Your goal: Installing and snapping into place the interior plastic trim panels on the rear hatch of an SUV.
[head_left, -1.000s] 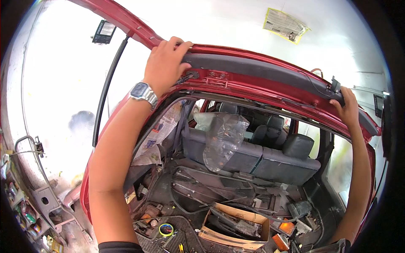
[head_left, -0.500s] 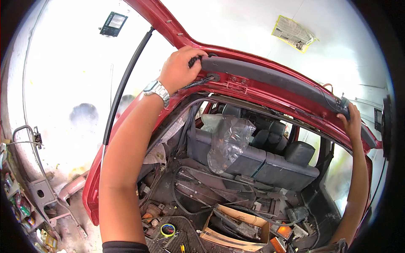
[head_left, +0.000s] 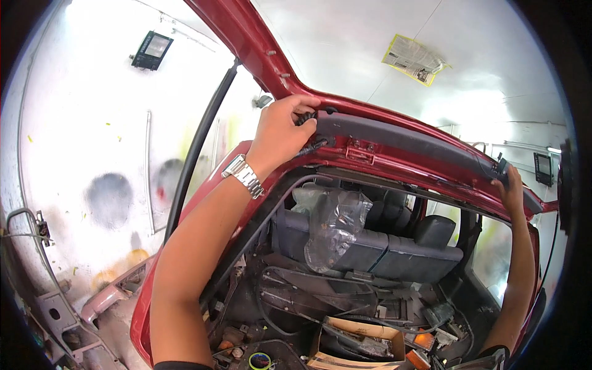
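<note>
A long dark grey trim panel (head_left: 394, 137) lies along the edge of the raised red tailgate (head_left: 364, 117). My left hand (head_left: 287, 132), with a metal watch on its wrist, is closed at the panel's left end. A black ribbed piece (head_left: 305, 117), like a wiring sleeve, sits between its thumb and fingers. My right hand (head_left: 510, 191) grips the panel's far right end, its fingers partly hidden beside a small dark part (head_left: 502, 166). Below the panel, a dark cable (head_left: 314, 147) enters the red frame near my left wrist.
A black gas strut (head_left: 200, 148) props the tailgate on the left. Inside the car are grey seats (head_left: 404, 253) with clear plastic sheeting (head_left: 338, 231), a cardboard box (head_left: 320, 351) of parts, orange lamps (head_left: 424, 339) and a tape roll (head_left: 259, 361).
The view has tilted up, so the tailgate and my left hand sit lower and further right in it. Both hands keep their places at the panel's ends.
</note>
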Available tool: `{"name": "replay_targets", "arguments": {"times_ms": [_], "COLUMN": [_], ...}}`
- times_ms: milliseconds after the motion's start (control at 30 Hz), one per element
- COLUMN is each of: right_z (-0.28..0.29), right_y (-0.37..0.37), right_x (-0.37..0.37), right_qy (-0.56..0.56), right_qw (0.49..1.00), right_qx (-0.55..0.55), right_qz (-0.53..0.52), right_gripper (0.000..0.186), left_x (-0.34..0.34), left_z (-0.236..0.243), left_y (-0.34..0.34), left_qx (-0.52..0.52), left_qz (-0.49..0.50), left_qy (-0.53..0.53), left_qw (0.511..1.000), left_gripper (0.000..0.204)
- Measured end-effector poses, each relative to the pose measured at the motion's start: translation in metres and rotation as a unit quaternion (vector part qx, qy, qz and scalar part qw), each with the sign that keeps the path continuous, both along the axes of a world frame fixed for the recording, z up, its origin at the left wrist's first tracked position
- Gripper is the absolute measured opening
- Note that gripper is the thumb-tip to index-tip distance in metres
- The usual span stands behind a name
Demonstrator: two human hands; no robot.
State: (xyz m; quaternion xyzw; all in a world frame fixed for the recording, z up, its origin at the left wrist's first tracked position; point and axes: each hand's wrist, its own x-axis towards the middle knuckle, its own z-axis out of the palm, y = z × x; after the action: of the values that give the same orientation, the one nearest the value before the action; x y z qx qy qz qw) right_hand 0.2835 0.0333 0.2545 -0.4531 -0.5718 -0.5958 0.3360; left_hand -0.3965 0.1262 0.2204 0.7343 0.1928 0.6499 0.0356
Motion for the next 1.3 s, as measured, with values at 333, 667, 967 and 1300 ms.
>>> {"name": "replay_targets", "arguments": {"times_ms": [333, 667, 967, 1300], "right_z": [-0.004, -0.004, -0.008, -0.011], "right_y": [0.006, 0.013, 0.010, 0.017], "right_x": [-0.005, 0.000, -0.027, -0.015], "right_qy": [0.056, 0.041, -0.011, -0.028], "right_qw": [0.997, 0.998, 0.999, 0.999], "right_qx": [-0.037, -0.050, -0.005, 0.004], "right_qz": [-0.026, 0.006, 0.041, 0.039], "right_gripper": [0.074, 0.067, 0.062, 0.069], "left_x": [0.019, -0.009, -0.005, -0.002], "left_z": [0.014, 0.019, 0.033, 0.043], "left_y": [-0.032, -0.031, -0.028, -0.013], "left_qx": [0.201, 0.204, 0.387, 0.299], "left_qz": [0.310, 0.294, 0.491, 0.485], "left_qy": [0.106, 0.118, 0.263, 0.302], "left_qw": [0.923, 0.926, 0.735, 0.765], "left_gripper": [0.020, 0.025, 0.062, 0.047]}}
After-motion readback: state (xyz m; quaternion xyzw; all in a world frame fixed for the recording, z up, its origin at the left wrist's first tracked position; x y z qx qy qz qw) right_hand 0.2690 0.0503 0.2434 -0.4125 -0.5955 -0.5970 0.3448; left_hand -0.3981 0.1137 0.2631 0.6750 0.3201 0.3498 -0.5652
